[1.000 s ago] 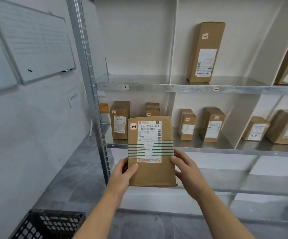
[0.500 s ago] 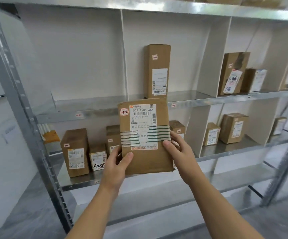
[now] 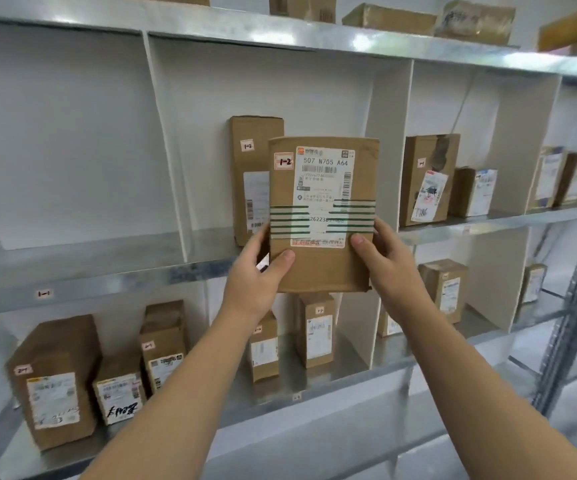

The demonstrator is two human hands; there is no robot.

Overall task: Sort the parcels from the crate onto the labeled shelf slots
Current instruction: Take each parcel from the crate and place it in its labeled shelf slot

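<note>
Gripping the flat parcel (image 3: 321,216) marked 1-2 upright between my left hand (image 3: 259,271) and right hand (image 3: 387,261), I see the tall box (image 3: 250,161) just behind it on the shelf (image 3: 107,282).

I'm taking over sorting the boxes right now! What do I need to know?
Left hand: grips the parcel at its lower left edge, thumb in front.
Right hand: grips its lower right edge.
The parcel, tagged 1-2, is upright in front of the slot where a tall box, also tagged 1-2, stands.
Done: other boxes stand in slots.
Left: probably set this parcel beside the tall box; crate out of view.
</note>
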